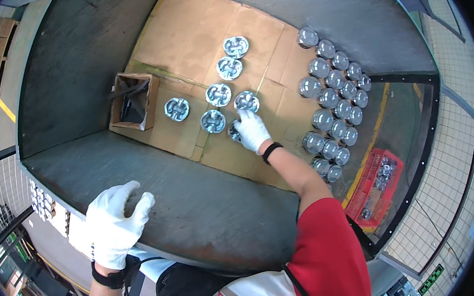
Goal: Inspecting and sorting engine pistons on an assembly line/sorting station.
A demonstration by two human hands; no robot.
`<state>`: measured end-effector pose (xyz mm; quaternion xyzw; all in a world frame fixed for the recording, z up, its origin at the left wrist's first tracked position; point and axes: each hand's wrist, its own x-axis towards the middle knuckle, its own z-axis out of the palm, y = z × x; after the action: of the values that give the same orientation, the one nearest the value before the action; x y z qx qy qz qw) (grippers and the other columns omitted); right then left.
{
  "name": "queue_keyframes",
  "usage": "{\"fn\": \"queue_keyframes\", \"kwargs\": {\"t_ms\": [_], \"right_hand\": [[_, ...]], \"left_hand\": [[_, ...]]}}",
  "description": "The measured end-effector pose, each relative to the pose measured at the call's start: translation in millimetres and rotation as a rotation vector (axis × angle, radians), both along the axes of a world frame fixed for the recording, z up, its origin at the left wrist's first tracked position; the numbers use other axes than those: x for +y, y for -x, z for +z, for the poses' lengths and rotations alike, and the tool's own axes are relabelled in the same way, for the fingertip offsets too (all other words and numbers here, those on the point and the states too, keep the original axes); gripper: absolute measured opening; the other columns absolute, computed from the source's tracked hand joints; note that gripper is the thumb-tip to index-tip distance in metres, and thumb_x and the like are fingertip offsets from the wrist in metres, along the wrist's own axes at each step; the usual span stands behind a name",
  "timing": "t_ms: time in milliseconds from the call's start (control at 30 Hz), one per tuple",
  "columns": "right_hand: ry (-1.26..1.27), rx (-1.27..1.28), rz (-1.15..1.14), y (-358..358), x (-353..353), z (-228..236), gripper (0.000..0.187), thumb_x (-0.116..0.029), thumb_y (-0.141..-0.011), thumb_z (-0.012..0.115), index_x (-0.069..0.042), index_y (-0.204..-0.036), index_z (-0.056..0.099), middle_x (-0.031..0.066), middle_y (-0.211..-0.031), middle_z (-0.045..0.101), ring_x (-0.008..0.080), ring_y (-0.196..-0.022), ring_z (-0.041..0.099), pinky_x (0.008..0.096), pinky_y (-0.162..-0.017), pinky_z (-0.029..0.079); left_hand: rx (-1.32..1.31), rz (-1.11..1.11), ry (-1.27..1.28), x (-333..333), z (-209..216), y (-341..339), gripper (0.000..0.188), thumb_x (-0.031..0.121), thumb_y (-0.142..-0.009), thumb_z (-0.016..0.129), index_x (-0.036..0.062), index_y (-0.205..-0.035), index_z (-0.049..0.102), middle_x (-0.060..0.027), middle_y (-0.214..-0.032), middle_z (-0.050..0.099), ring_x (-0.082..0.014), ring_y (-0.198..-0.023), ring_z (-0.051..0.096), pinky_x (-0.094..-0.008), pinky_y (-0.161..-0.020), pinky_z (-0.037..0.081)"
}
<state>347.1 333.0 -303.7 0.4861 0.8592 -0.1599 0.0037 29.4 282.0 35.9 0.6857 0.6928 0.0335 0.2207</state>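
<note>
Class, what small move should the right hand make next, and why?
Probably close the right hand on the metal part its glove partly covers: it is right at that part, its grip is unclear, and the left hand looks empty, apart from the parts.

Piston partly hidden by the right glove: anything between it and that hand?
Nothing visible: the right hand is at the piston, covering part of it. A second piston sits just beyond, not between.

My right grip [252,131] has bare cardboard [185,27] to pass over at upper centre; clustered metal cylinders [328,98] block the right, a brown box [153,103] the centre left.
</note>
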Motion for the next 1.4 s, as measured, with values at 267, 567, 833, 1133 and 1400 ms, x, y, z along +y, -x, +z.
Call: {"fn": "queue_keyframes", "kwargs": {"t_ms": [267, 567, 833, 1133, 1400], "right_hand": [[-0.029, -0.041, -0.12, 8.8, -8.7, -18.5, 0.016, -0.016, -0.084, 0.061, -0.015, -0.099, 0.065, 0.0117, -0.126, 0.056, 0.0297, -0.119, 0.052, 0.0449, -0.097, 0.043], [0.141, -0.162, -0.448, 28.7, 28.9, -44.7, 0.026, -0.012, -0.091, 0.053, -0.001, -0.112, 0.065, 0.0204, -0.129, 0.057, 0.0382, -0.111, 0.059, 0.0459, -0.097, 0.046], [0.085, -0.382, -0.108, 1.6, 57.4, -32.2, 0.028, -0.017, -0.089, 0.052, -0.006, -0.107, 0.071, 0.0173, -0.11, 0.069, 0.0311, -0.104, 0.064, 0.0431, -0.092, 0.047], [-0.083, -0.67, -0.265, -48.0, 179.0, -5.3, 0.03, -0.03, -0.091, 0.056, -0.014, -0.114, 0.067, 0.0076, -0.12, 0.065, 0.025, -0.114, 0.06, 0.038, -0.094, 0.046], [0.302, -0.503, -0.748, -51.4, 253.1, -16.1, 0.042, -0.042, -0.093, 0.059, -0.016, -0.125, 0.068, 0.0117, -0.135, 0.063, 0.0275, -0.126, 0.059, 0.0441, -0.1, 0.049]], "left_hand": [[-0.028, -0.004, -0.04, -2.4, -3.2, 0.8, 0.028, 0.022, -0.081, 0.077, 0.0003, -0.097, 0.072, -0.0173, -0.085, 0.071, -0.0353, -0.078, 0.068, -0.0413, -0.072, 0.054], [-0.023, 0.032, 0.007, 0.5, -0.8, -1.3, 0.027, 0.023, -0.081, 0.077, 0.0018, -0.098, 0.073, -0.0164, -0.085, 0.071, -0.0354, -0.078, 0.068, -0.0419, -0.073, 0.054], [0.001, 0.017, -0.029, -1.3, -1.0, 1.1, 0.026, 0.021, -0.079, 0.077, 0.0035, -0.098, 0.073, -0.0136, -0.083, 0.071, -0.0312, -0.075, 0.069, -0.039, -0.069, 0.055], [-0.008, 0.026, -0.041, -0.2, -5.3, 0.7, 0.025, 0.018, -0.075, 0.08, 0.0034, -0.095, 0.073, -0.0126, -0.081, 0.071, -0.0291, -0.072, 0.069, -0.0373, -0.067, 0.055], [0.026, 0.03, -0.095, -2.2, -9.8, 1.3, 0.025, 0.017, -0.072, 0.079, 0.0029, -0.091, 0.072, -0.0131, -0.077, 0.07, -0.0311, -0.069, 0.068, -0.0389, -0.065, 0.054]]}}
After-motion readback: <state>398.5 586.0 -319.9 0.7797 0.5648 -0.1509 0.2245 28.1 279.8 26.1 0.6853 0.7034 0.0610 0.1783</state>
